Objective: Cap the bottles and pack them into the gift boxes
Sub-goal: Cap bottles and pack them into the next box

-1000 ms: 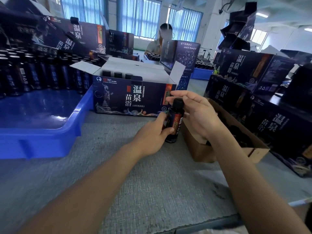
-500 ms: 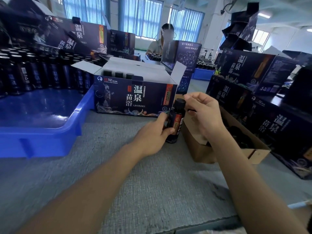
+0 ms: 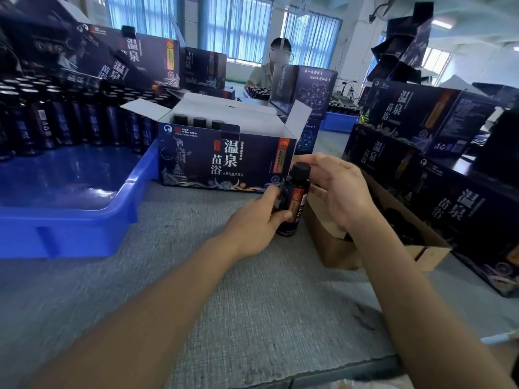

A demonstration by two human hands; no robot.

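Note:
A small dark bottle (image 3: 295, 197) with an orange label stands upright on the grey table mat, just right of centre. My left hand (image 3: 258, 220) grips its body from the left. My right hand (image 3: 337, 189) reaches in from the right, fingertips on the black cap (image 3: 300, 169) atop the bottle. Right behind stands an open dark-blue gift box (image 3: 224, 161) with white flaps; three capped bottles (image 3: 199, 122) show inside at its left end.
A blue plastic tray (image 3: 70, 209) at left holds several dark bottles along its back. A brown cardboard box (image 3: 379, 242) of black caps sits under my right wrist. Closed gift boxes (image 3: 421, 122) stack at right and back left. A person sits at the far table.
My right hand has turned on the cap, its fingers shifting from above the cap to its right side. The bottle and my left hand stay in place.

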